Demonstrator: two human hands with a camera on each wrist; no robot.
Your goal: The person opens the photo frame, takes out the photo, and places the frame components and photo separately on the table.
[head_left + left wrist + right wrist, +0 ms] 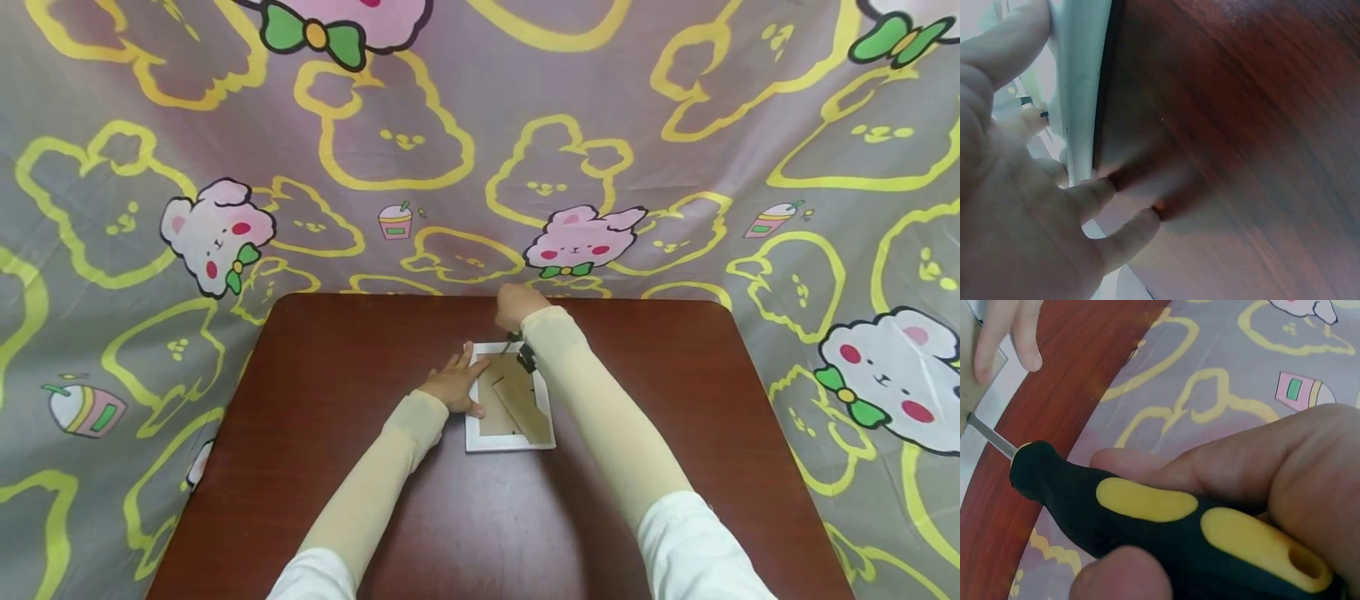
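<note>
A white frame (510,444) with a brown backing board (495,408) lies on the table. My left hand (453,385) spreads its fingers over the frame's left side; in the left wrist view that hand (1029,200) has some fingertips on the wood beside the frame's edge (1082,81). My right hand (519,307), at the frame's far edge, grips a screwdriver with a black and yellow handle (1147,499). In the right wrist view the screwdriver's metal shaft (992,437) meets the backing near its border, with left-hand fingers a little beyond.
The dark red-brown table (315,350) has rounded far corners. A patterned cloth (450,108) with yellow outlines and cartoon animals hangs behind it and at both sides. A dark object (527,358) shows beside the right sleeve, over the frame's right edge.
</note>
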